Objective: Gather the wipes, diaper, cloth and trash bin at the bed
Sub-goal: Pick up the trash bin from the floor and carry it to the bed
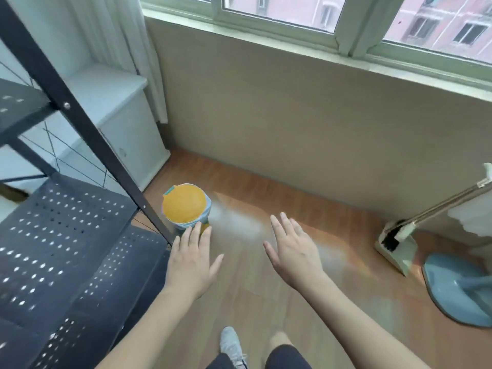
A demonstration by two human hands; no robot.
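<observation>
A: Centre-left of frame, on the wood floor [266, 302] — trash bin [185, 207], yellow liner, right beside the black metal shelf [66, 249] leg.

B: Hands?

A: Left hand [190, 262] fingers straight, spread, tips overlapping bin's near rim; contact unclear. Right hand [292, 254] open too, flat, holding nothing, right of bin.

B: Else?

A: Dustpan with broom [396, 243] right edge, blue fan base [458, 291] lower right, window [346, 17] along top.

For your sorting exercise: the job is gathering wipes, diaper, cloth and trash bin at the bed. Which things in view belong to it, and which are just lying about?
Belongs to the job:
- trash bin with orange liner, standing on the floor
- left hand, reaching towards it
- right hand, open above the floor

Just lying about:
- black perforated shelf rack
- dustpan and brush
- blue fan base
- white cabinet
</observation>
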